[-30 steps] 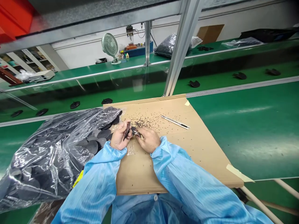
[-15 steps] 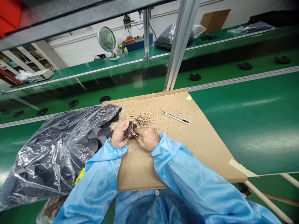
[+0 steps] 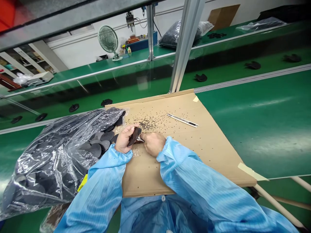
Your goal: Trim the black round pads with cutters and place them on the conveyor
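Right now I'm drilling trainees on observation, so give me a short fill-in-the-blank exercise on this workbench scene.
1. The left hand holds a dark round ____.
2. The right hand works a small metal tool against the disc over a sheet of ____.
3. The clear plastic bag of discs lies to the person's ____.
4. Black ____ are scattered on the cardboard.

Missing words: disc; cardboard; left; crumbs

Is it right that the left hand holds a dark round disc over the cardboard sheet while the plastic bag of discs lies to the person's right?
Not quite. In the head view the plastic bag of discs lies to the person's left, not right. The rest stands: the left hand holds a dark round disc over the cardboard sheet.
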Motion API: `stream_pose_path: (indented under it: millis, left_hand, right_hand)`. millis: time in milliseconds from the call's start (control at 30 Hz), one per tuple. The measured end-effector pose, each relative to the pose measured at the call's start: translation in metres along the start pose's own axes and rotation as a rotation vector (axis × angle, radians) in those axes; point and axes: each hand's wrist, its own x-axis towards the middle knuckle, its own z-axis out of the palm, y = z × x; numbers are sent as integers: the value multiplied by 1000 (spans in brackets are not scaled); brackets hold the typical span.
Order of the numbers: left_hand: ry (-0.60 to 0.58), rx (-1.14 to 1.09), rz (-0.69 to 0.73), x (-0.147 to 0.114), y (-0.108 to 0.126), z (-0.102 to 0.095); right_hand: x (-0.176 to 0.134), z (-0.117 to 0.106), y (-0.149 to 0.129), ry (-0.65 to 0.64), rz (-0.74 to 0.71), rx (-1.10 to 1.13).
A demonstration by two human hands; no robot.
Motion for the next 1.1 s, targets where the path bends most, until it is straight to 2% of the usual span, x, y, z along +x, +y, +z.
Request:
stream_pose_path:
  millis: [133, 300, 367, 467, 533, 633, 733, 900, 1000, 1100]
  left_hand:
    - [-20, -36, 4, 1, 0, 0]
    - [-98, -228, 1, 1, 8, 0]
    - [-44, -298, 70, 2, 10, -2]
    - [173, -349, 224, 7, 12, -6]
    - [286, -347, 323, 11, 12, -8]
    - [345, -307, 480, 16, 12, -11]
    - [418, -236, 566, 17, 12, -11]
    - [483, -218, 547, 15, 13, -9]
    - [451, -235, 477, 15, 12, -8]
    - [370, -230, 416, 14, 11, -7]
  right_hand:
    - [0, 5, -1, 69, -4, 68]
    - [4, 16, 4, 335, -22, 269]
    - [7, 20, 9, 461, 31, 296]
    - [15, 26, 17, 546, 63, 290]
    - [20, 28, 17, 524, -8, 258]
    - [26, 31, 12, 437, -181, 166]
    - [32, 32, 6, 354, -248, 61]
    - [34, 32, 4, 326, -218, -7]
    - [33, 33, 5, 323, -220, -37]
    - [31, 32, 5, 338, -206, -2]
